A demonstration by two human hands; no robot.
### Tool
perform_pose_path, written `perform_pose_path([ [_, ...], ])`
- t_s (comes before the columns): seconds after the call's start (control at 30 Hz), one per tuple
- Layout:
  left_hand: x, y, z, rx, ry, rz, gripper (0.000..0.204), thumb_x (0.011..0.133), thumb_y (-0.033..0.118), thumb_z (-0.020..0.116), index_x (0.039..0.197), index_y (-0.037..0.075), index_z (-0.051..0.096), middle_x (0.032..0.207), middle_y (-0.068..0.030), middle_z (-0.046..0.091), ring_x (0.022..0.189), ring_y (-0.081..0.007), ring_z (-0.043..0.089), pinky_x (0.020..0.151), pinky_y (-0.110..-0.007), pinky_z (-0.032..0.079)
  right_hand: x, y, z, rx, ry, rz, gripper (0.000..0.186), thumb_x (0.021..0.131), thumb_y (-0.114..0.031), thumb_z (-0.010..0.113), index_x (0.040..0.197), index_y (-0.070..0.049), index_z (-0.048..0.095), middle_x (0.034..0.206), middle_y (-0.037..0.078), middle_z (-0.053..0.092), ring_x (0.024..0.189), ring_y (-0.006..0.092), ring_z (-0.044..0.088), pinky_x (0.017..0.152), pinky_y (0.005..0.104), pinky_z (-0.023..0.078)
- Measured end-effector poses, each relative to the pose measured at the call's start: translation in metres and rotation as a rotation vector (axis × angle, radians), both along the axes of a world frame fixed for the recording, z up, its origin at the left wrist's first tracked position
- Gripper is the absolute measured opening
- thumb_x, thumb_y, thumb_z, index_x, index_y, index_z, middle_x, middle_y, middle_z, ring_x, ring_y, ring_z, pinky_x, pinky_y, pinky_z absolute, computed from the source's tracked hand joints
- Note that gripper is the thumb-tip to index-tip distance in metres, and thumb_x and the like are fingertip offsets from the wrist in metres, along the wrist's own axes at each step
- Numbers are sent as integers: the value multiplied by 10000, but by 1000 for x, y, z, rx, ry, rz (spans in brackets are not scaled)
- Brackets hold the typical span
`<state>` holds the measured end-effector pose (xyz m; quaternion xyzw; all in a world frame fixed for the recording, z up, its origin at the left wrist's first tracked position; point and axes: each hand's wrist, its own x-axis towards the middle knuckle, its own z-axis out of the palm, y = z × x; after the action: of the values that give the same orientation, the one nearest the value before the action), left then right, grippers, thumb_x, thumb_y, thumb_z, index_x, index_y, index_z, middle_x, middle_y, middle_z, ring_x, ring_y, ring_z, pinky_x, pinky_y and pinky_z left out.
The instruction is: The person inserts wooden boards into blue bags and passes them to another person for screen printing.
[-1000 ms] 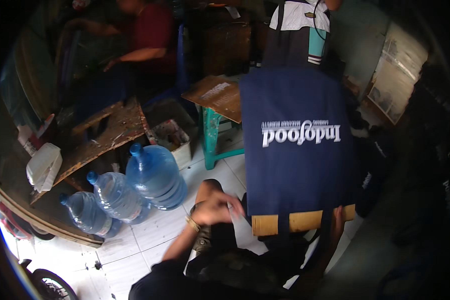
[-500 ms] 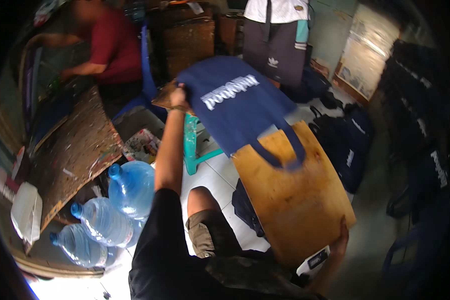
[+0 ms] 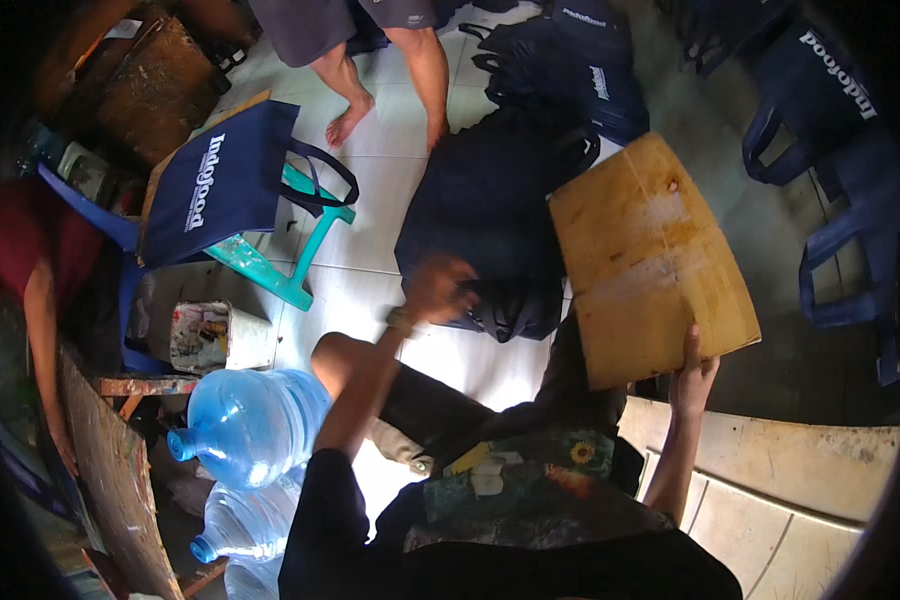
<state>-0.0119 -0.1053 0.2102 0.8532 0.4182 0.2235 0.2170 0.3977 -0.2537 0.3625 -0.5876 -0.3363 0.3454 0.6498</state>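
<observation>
My right hand grips the lower edge of a bare brown wooden board, its thumb on the upper face. The board is tilted over my lap. My left hand, smeared by motion, reaches to the near left side of a dark navy stack of cloth bags on the floor. Its fingers are too blurred to show any hold. Off to the left, a navy tote bag with white print lies on another board on a green plastic stool, its handles hanging over the side.
Large blue water bottles stand by my left leg, next to a paint-stained white tub. A person's bare legs are beyond the stack. Someone in a red shirt bends at far left. More navy bags lie at right.
The tote bag has left my left hand and now rests by the stool. That hand has moved to the stack of bags. My right hand keeps the board; my view has turned.
</observation>
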Motion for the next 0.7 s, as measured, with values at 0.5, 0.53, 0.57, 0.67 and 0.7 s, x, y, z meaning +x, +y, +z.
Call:
perform_pose_path([
  [0.5, 63, 28, -65, -336, -437, 93, 91, 884, 130, 603, 936, 56, 611, 900, -117, 685, 861, -204, 672, 712, -291, 507, 20, -104, 114, -183, -28, -306, 447, 904, -210, 582, 1267, 34, 487, 1227, 173, 551, 1119, 252, 542, 974, 402, 437],
  [0.53, 60, 41, -39, -293, -490, 179, 94, 898, 119, 592, 952, 42, 601, 886, -115, 692, 829, -184, 679, 691, -269, 503, 23, -103, 110, -234, -45, -206, 443, 896, -208, 590, 1256, 33, 495, 1218, 169, 556, 1111, 249, 546, 967, 393, 441],
  [0.57, 58, 52, -14, -254, -545, 265, 98, 912, 108, 581, 968, 28, 591, 871, -113, 700, 796, -165, 686, 669, -246, 499, 31, -103, 103, -288, -66, -106, 439, 889, -206, 597, 1245, 32, 503, 1209, 164, 560, 1102, 245, 550, 960, 384, 445],
  [0.67, 56, 64, 31, -297, -781, 76, 109, 937, 100, 545, 972, 0, 571, 869, -107, 703, 775, -126, 673, 661, -244, 494, 44, -94, 34, -320, 94, 18, 404, 842, -102, 616, 1225, -6, 529, 1163, 119, 575, 1065, 220, 555, 933, 353, 451],
  [0.7, 56, 63, 46, -373, -727, 8, 137, 961, 116, 513, 964, -12, 562, 868, -91, 700, 796, -103, 654, 684, -242, 490, 39, -85, 7, -347, 165, 33, 435, 826, -59, 619, 1247, -24, 512, 1156, 101, 576, 1064, 215, 552, 922, 347, 456],
])
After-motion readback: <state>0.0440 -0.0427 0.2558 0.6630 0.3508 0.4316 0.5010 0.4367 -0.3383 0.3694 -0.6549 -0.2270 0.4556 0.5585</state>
